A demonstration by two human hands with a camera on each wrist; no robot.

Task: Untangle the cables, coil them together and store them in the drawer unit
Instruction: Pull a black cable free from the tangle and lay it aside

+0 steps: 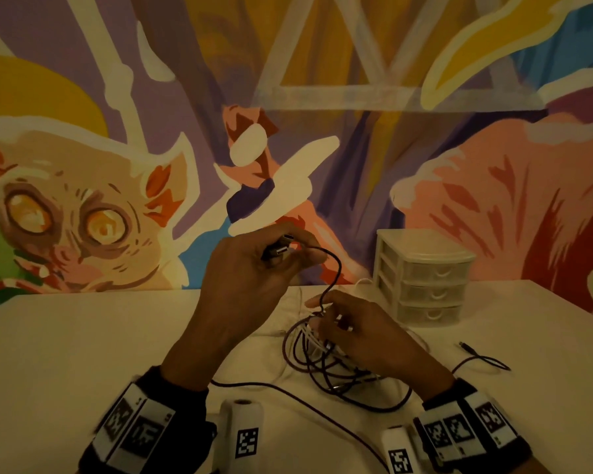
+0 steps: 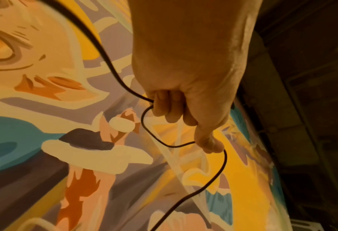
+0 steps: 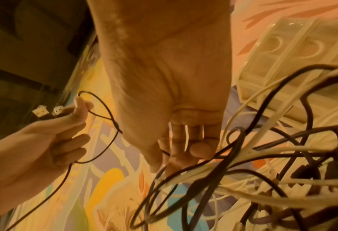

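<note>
My left hand [image 1: 281, 253] is raised above the white table [image 1: 83, 354] and grips two USB plugs [image 1: 281, 248] of a thin black cable [image 1: 336, 268]. In the left wrist view its curled fingers [image 2: 164, 107] hold that black cable [image 2: 154, 137]. The cable runs down to my right hand [image 1: 326, 313], which holds a tangle of black and white cables [image 1: 322, 364] just above the table. White strands pass between the right fingers [image 3: 199, 150], with the tangle [image 3: 263, 164] hanging below. The plugs [image 3: 47, 111] show in my left hand [image 3: 45, 140]. A white three-drawer unit [image 1: 425, 275] stands behind, all drawers closed.
A loose black cable end [image 1: 473, 354] lies on the table right of the tangle, and another black strand [image 1: 305, 405] trails toward the front edge. A painted mural wall stands directly behind the table. The drawer unit [image 3: 283, 54] is close to the right hand.
</note>
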